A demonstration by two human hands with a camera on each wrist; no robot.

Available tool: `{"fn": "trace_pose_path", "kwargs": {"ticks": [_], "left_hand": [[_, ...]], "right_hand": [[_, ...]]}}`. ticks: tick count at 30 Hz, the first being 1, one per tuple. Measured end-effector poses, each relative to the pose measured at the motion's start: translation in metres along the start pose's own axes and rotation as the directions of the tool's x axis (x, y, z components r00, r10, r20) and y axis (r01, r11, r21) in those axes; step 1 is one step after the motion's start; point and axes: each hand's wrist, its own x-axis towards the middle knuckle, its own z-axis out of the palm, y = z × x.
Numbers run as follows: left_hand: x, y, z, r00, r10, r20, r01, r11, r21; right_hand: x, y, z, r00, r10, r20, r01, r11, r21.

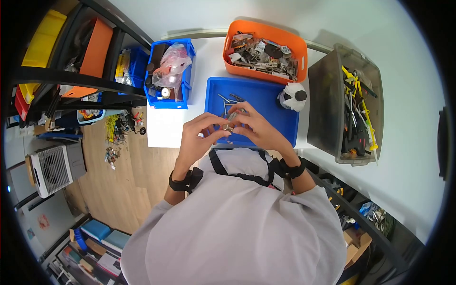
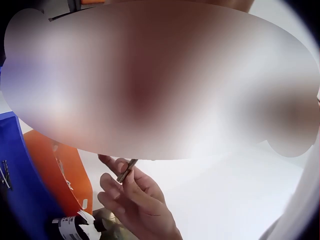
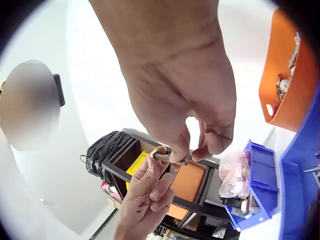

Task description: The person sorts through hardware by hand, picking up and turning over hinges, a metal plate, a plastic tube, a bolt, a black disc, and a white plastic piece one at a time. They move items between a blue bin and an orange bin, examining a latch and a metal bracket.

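Note:
A small metal part (image 1: 228, 128) is held between both hands over the near edge of a blue tray (image 1: 285, 124). My left hand (image 1: 199, 137) pinches one end with thumb and fingertips; my right hand (image 1: 262, 130) pinches it from the other side. In the right wrist view the part (image 3: 169, 158) looks short and rod-like, between the left hand (image 3: 145, 200) and the large right hand (image 3: 185, 95). The left wrist view shows the right hand (image 2: 145, 202) pinching the metal piece (image 2: 127, 171); the left hand is blurred out there. Several screws (image 1: 231, 100) lie in the tray.
Behind the tray is an orange basket (image 1: 230, 64) of hardware. A white-wrapped bottle (image 1: 292, 97) stands at the tray's right. Blue bins (image 1: 186, 90) with plastic bags are left, a grey tool box (image 1: 324, 95) right. Shelving (image 1: 71, 76) rises at far left.

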Motion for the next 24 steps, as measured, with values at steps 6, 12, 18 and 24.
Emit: {"fn": "trace_pose_path", "kwargs": {"ticks": [6, 12, 18, 24], "left_hand": [[-0.007, 0.007, -0.006, 0.989, 0.133, -0.062, -0.139, 0.984, -0.111], [-0.011, -0.004, -0.009, 0.993, 0.101, -0.061, -0.108, 0.985, -0.134], [-0.01, -0.015, -0.006, 0.982, -0.178, -0.064, 0.172, 0.981, -0.093], [-0.023, -0.043, -0.014, 0.955, -0.292, -0.058, 0.296, 0.953, 0.071]], "right_hand": [[-0.003, -0.012, 0.005, 0.995, -0.066, -0.069, 0.066, 0.998, -0.007], [-0.007, -0.01, 0.012, 0.991, -0.003, -0.132, -0.002, 0.999, -0.036], [-0.019, 0.018, 0.004, 0.903, 0.085, -0.422, -0.158, 0.977, -0.141], [-0.027, 0.08, -0.055, 0.729, 0.164, -0.664, -0.43, 0.865, -0.258]]}}
